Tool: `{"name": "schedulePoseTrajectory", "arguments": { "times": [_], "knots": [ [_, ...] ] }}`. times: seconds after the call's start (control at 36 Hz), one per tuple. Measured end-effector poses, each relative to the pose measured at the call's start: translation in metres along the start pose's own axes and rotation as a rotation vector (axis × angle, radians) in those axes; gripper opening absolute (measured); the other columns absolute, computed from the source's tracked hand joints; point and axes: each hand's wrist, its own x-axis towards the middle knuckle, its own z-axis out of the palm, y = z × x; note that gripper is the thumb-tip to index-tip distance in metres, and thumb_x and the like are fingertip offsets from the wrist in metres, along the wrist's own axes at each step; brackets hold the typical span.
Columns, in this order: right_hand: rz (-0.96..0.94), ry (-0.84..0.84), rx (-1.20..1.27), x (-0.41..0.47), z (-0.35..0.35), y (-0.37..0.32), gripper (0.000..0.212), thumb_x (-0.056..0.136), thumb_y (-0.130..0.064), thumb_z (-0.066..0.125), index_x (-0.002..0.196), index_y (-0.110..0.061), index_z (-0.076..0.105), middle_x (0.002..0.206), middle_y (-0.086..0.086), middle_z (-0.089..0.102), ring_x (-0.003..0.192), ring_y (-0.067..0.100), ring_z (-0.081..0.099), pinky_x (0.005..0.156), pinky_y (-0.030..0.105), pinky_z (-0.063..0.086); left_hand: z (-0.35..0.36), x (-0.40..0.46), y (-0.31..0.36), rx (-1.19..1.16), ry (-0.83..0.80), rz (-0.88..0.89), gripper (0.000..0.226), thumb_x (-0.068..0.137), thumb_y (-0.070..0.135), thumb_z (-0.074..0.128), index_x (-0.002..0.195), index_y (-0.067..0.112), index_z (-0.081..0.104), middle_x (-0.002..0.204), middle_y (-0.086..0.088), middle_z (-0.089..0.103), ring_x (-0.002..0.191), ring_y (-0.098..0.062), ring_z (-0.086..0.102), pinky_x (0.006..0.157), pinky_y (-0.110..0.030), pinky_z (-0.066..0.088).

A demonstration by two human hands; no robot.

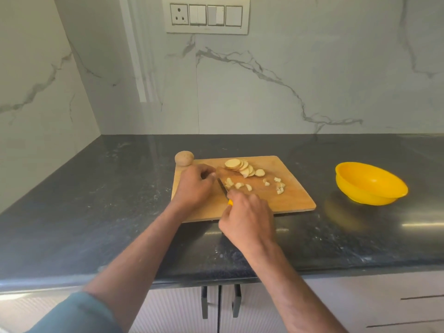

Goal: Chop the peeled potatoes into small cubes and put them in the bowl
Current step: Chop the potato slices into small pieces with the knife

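A wooden cutting board [288, 200] lies on the dark counter. A row of round potato slices [240, 167] leans near its far edge, and several small cut pieces [278, 185] lie scattered in the middle. My right hand [247, 221] grips a knife [223, 187] with a yellow handle, its dark blade pointing away beside cut pieces. My left hand [194, 186] sits with curled fingers just left of the blade; whether it holds a piece is hidden. A whole potato [184, 158] rests at the board's far left corner. The yellow bowl [370, 183] stands to the right, apparently with nothing inside.
The dark stone counter [96, 200] runs to a marble wall behind and on the left. A switch panel [206, 15] is mounted on the wall. Cabinet doors with black handles [221, 301] sit below the counter's front edge.
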Motion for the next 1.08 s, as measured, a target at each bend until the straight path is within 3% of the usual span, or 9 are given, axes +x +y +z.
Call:
{"name": "schedulePoseTrajectory", "arguments": {
  "times": [0.14, 0.28, 0.36, 0.44, 0.56, 0.81, 1.08],
  "knots": [
    [0.111, 0.033, -0.029, -0.005, -0.012, 0.017, 0.031, 0.088, -0.018, 0.056, 0.119, -0.021, 0.064, 0.092, 0.005, 0.072, 0.070, 0.022, 0.051, 0.061, 0.028, 0.040, 0.007, 0.001, 0.000, 0.119, -0.097, 0.047, 0.029, 0.098, 0.023, 0.065, 0.124, 0.010, 0.070, 0.104, 0.003, 0.064, 0.094, -0.013, 0.058, 0.087, -0.029, 0.048],
    [0.180, 0.041, -0.060, -0.008, -0.023, 0.035, 0.032, 0.088, -0.018, 0.056, 0.119, -0.021, 0.064, 0.095, 0.006, 0.071, 0.071, 0.024, 0.044, 0.062, 0.029, 0.037, 0.008, 0.003, -0.002, 0.186, -0.138, 0.048, 0.031, 0.097, 0.029, 0.066, 0.125, 0.015, 0.069, 0.113, 0.000, 0.067, 0.102, -0.017, 0.061, 0.099, -0.042, 0.051],
    [0.208, 0.055, -0.087, -0.007, -0.029, 0.047, 0.033, 0.087, -0.016, 0.055, 0.118, -0.020, 0.065, 0.097, 0.009, 0.071, 0.077, 0.032, 0.057, 0.063, 0.031, 0.034, 0.008, 0.003, -0.004, 0.198, -0.144, 0.055, 0.030, 0.096, 0.030, 0.067, 0.124, 0.018, 0.069, 0.111, 0.002, 0.067, 0.103, -0.016, 0.061, 0.099, -0.044, 0.050],
    [0.235, 0.078, -0.106, -0.003, -0.030, 0.060, 0.035, 0.083, -0.016, 0.054, 0.115, -0.020, 0.067, 0.096, 0.010, 0.072, 0.088, 0.036, 0.065, 0.064, 0.035, 0.041, 0.009, 0.003, -0.005, 0.209, -0.151, 0.064, 0.030, 0.096, 0.032, 0.067, 0.123, 0.020, 0.070, 0.108, 0.003, 0.067, 0.102, -0.018, 0.061, 0.099, -0.047, 0.050],
    [0.252, 0.079, -0.113, 0.000, -0.035, 0.071, 0.032, 0.082, -0.015, 0.055, 0.110, -0.020, 0.068, 0.095, 0.011, 0.072, 0.087, 0.040, 0.064, 0.069, 0.039, 0.051, 0.009, 0.003, -0.005, 0.235, -0.153, 0.081, 0.030, 0.095, 0.033, 0.068, 0.123, 0.021, 0.070, 0.105, 0.005, 0.067, 0.101, -0.019, 0.060, 0.097, -0.049, 0.050],
    [0.201, 0.075, -0.090, -0.002, -0.032, 0.077, 0.034, 0.084, -0.020, 0.055, 0.115, -0.024, 0.068, 0.094, 0.008, 0.072, 0.086, 0.036, 0.066, 0.069, 0.038, 0.053, 0.011, 0.003, -0.005, 0.275, -0.154, 0.104, 0.033, 0.093, 0.036, 0.070, 0.123, 0.024, 0.070, 0.103, 0.008, 0.065, 0.101, -0.018, 0.058, 0.097, -0.049, 0.049],
    [0.239, 0.093, -0.100, 0.005, -0.036, 0.096, 0.028, 0.084, -0.020, 0.056, 0.110, -0.021, 0.069, 0.096, 0.010, 0.072, 0.085, 0.038, 0.064, 0.063, 0.034, 0.043, 0.013, 0.002, 0.000, 0.327, -0.157, 0.105, 0.033, 0.091, 0.040, 0.072, 0.122, 0.026, 0.070, 0.102, 0.010, 0.062, 0.098, -0.014, 0.057, 0.094, -0.048, 0.050]
  ]
}}
